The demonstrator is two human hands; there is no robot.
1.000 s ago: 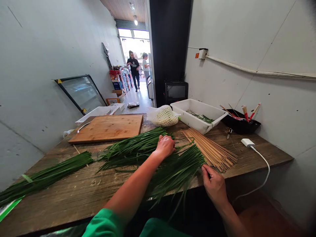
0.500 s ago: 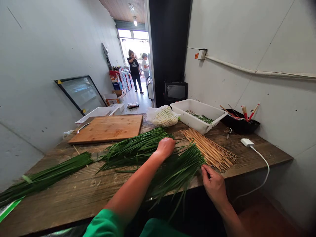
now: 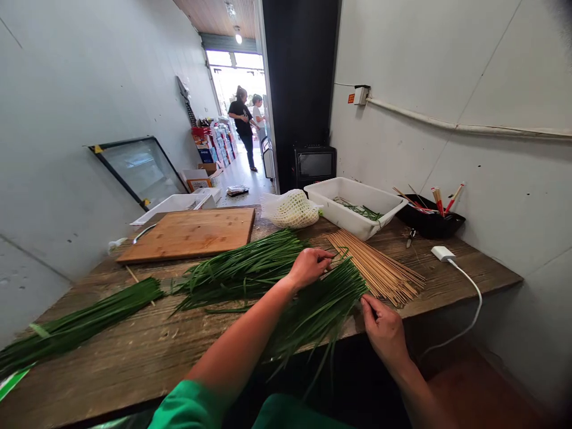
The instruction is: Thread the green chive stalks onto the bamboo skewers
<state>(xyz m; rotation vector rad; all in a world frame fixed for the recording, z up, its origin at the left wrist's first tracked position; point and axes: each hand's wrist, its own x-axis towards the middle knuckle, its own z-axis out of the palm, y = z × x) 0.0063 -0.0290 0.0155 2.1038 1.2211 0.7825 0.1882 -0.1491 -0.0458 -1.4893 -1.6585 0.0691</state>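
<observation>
Across the wooden tabletop (image 3: 147, 339), a cutting board (image 3: 192, 235) lies at the back left, with a netted bundle (image 3: 292, 210) and a white tub (image 3: 336, 215) to its right. Farther right are a black holder (image 3: 431, 225) and a white adapter (image 3: 442, 254) with its cord. Bamboo skewers (image 3: 384, 271) fan out just beyond the near sheaf of green leaves (image 3: 319, 307), crowding its cut ends. A second leaf pile (image 3: 241, 265) lies behind the person's left forearm; a tied bundle (image 3: 89, 316) sits well apart. The near sheaf lies between the hands: the right hand (image 3: 383, 325) pinches its lower corner, while the left hand (image 3: 310, 266) bends narrowly over its far end, its hold impossible to tell.
</observation>
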